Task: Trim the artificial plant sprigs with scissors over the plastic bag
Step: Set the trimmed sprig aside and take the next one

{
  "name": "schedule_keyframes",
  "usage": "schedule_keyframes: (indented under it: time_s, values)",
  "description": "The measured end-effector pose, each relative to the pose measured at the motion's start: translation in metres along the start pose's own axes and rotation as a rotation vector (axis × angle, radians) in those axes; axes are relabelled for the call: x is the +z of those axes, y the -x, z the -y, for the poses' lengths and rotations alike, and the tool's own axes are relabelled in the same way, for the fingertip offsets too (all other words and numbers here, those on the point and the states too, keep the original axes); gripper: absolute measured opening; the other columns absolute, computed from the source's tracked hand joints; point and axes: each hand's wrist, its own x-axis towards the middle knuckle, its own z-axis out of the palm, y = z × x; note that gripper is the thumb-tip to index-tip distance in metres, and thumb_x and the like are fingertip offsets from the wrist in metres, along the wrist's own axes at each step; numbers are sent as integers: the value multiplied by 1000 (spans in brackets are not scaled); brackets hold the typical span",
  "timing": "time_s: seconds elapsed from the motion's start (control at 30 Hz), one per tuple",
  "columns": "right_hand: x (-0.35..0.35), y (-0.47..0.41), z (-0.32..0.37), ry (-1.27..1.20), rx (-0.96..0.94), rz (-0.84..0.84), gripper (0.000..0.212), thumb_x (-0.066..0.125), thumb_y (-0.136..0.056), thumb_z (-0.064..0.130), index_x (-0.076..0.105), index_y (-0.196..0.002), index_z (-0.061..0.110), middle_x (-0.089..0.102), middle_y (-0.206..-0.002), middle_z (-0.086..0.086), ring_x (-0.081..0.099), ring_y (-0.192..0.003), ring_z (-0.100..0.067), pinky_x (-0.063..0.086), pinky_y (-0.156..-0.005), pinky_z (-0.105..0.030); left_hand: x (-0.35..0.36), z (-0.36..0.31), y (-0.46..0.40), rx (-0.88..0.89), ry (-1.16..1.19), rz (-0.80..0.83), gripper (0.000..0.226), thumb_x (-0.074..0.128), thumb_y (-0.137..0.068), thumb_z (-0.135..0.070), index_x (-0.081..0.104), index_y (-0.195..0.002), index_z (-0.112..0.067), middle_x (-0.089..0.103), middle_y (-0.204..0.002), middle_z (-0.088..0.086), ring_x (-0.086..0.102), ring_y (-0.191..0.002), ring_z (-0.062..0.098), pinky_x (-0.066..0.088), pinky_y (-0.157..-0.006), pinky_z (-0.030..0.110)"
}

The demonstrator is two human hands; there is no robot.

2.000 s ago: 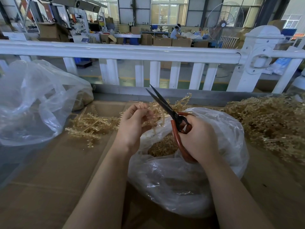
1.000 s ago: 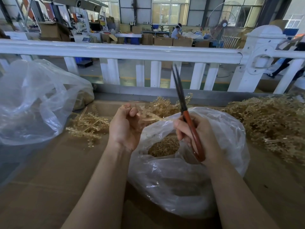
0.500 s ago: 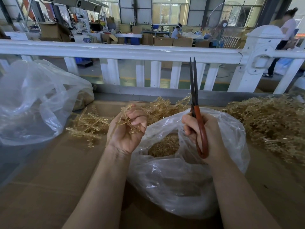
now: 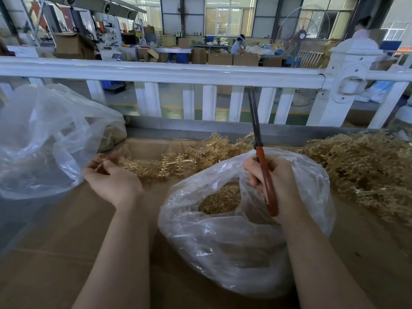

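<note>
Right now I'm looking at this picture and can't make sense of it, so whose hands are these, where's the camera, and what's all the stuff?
No machine here: a person wears one camera on the head, looking down at their own hands. The right hand grips closed red-handled scissors, blades up, over an open plastic bag holding golden trimmings. The left hand pinches a sprig by the small pile of sprigs. A bigger heap lies right, another clear bag left, all on cardboard.

Both bare forearms reach forward, well apart. Left hand (image 4: 112, 182) sits out to the left, back of the hand up, fingers curled in, fingertips a bit blurry. Right hand (image 4: 275, 182) is fisted round a handle, thumb side up, wrist roughly straight.
</note>
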Motion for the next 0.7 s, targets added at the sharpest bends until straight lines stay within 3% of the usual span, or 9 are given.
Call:
schedule_keyframes:
  time_s: [0.1, 0.2, 0.27, 0.33, 0.4, 0.43, 0.53, 0.6, 0.7]
  values:
    - [0, -3, -5, 171, -37, -40, 24, 68, -91, 29, 70, -74, 11, 59, -54, 5, 54, -47, -4, 43, -49, -14, -4, 3, -3, 83, -161, -109, 27, 40, -95, 7, 51, -96, -17, 57, -96, -5, 56, -91, 8, 43, -82, 7]
    - [-1, -5, -12, 412, -67, -60, 15, 69, -91, 38, 69, -78, 29, 69, -65, 12, 65, -64, -1, 47, -59, -15, -8, 3, -2, 96, -308, -180, 52, 44, -86, 12, 51, -129, -15, 52, -129, -2, 53, -117, 10, 39, -92, 4]
    - [-1, -6, -15, 512, -74, -83, 21, 69, -90, 44, 67, -73, 32, 70, -66, 15, 64, -69, 4, 46, -58, -16, -7, -4, 6, 252, -463, -230, 61, 49, -82, 12, 46, -138, -14, 45, -140, 4, 44, -132, 16, 37, -105, 17]
    - [0, -6, -16, 580, -85, -104, 28, 69, -90, 47, 66, -69, 29, 68, -64, 16, 63, -69, 6, 44, -54, -16, -6, -8, 15, 584, -586, -177, 55, 50, -76, 7, 56, -128, -9, 48, -137, 13, 43, -131, 21, 36, -107, 39]
    - [0, -6, -16, 626, -101, -111, 30, 69, -90, 49, 64, -67, 29, 66, -61, 16, 62, -69, 6, 42, -50, -13, -2, -4, 21, 888, -636, 73, 46, 52, -73, 6, 67, -115, -6, 57, -127, 18, 53, -121, 31, 38, -97, 43]
    - [0, -6, -16, 648, -105, -113, 31, 69, -89, 50, 63, -67, 30, 66, -59, 13, 62, -67, 5, 40, -48, -12, 0, 0, 24, 955, -670, 261, 44, 54, -74, 8, 68, -113, -6, 60, -125, 18, 55, -118, 34, 39, -96, 43]
    - [1, -6, -17, 679, -111, -114, 30, 69, -89, 51, 64, -68, 30, 65, -58, 10, 62, -63, 3, 40, -49, -12, 2, 19, 34, 824, -925, 768, 50, 60, -88, -2, 55, -136, -16, 54, -141, 6, 48, -131, 28, 29, -110, 43]
    - [1, -6, -17, 668, -109, -102, 30, 69, -89, 50, 66, -69, 28, 66, -58, 12, 62, -65, 5, 40, -46, -10, 2, 37, 32, 735, -1168, 938, 61, 54, -97, -18, 30, -153, -21, 29, -161, 3, 25, -148, 23, 12, -120, 45]
    - [1, -6, -19, 674, -119, -84, 30, 70, -89, 49, 69, -71, 24, 66, -58, 9, 63, -61, 0, 47, -51, -17, 5, 53, 25, 521, -1484, 1125, 68, 35, -102, -34, 0, -159, -22, -2, -167, 2, -5, -153, 20, -3, -121, 49]
